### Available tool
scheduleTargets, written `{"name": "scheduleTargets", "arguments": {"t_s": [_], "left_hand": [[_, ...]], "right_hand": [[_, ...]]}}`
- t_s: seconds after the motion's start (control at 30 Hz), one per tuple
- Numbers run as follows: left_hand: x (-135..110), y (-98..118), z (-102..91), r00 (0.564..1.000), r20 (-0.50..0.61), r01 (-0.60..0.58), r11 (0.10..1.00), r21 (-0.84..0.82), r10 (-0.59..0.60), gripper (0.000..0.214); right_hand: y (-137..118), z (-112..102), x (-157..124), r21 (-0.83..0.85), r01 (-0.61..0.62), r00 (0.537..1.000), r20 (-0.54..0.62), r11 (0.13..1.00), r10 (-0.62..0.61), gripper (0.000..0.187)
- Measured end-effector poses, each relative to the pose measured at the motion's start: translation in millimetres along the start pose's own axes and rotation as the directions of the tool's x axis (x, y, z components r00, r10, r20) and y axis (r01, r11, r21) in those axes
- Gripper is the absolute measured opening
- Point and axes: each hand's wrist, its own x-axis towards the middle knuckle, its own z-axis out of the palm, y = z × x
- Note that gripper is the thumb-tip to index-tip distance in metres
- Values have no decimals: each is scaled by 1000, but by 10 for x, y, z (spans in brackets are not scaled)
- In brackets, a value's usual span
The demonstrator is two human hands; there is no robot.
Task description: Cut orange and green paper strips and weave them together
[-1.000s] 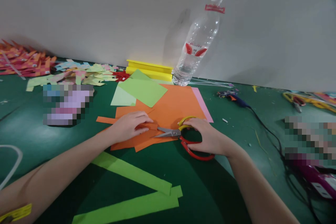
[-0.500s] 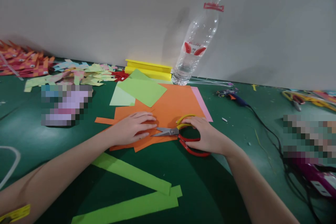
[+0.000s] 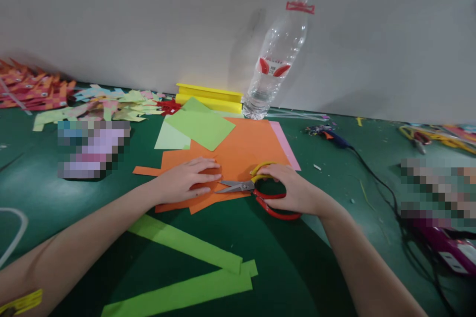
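Note:
My left hand (image 3: 188, 181) lies flat with fingers stretched over the orange paper (image 3: 245, 151), pressing on it. In my right hand (image 3: 292, 185) are scissors (image 3: 238, 186) with one yellow and one red handle loop. Their blades are parted and point left over the orange paper, close to my left fingertips. A light green sheet (image 3: 203, 124) overlaps the orange paper at the back, and a pink sheet (image 3: 285, 146) shows along its right side. Two green paper strips (image 3: 186, 242) lie nearer to me, meeting at their right ends.
Behind the paper, a clear plastic bottle (image 3: 273, 59) leans against the wall beside yellow folded paper (image 3: 208, 98). Paper scraps (image 3: 111, 104) and woven orange pieces (image 3: 33, 86) are piled at left. A blue-handled tool (image 3: 336, 139) trails a cord at right, near a purple power strip (image 3: 444, 245).
The scissors' handles have spread very slightly. Otherwise both hands and the paper stay in place, with a small shift of the camera view.

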Motion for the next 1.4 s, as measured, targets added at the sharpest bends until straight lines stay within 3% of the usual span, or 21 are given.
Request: {"name": "scheduleTargets", "arguments": {"t_s": [0.23,0.53,0.67,0.8,0.97,1.4], "left_hand": [[-5,30,-19,1000,-10,21,1000,20,-21,38],[50,275,87,982,-66,184,973,137,-176,45],[59,207,17,984,-127,144,976,162,-124,39],[30,21,-59,994,-94,64,989,135,-51,36],[-16,-98,-33,1000,-18,-17,993,115,19,69],[-9,-96,-19,1000,21,12,995,96,-14,68]], "right_hand": [[-37,-23,-7,6,-34,999,3,999,34,42],[5,-47,-19,2,-25,999,-47,1000,25,39],[40,-21,-17,-1,-22,999,-49,1000,22,39],[48,-12,-8,1,-11,998,-57,1000,11,40],[68,-6,0,-5,-13,999,-38,1000,13,40],[-12,8,29,-48,5,999,-36,999,-7,42]]}}
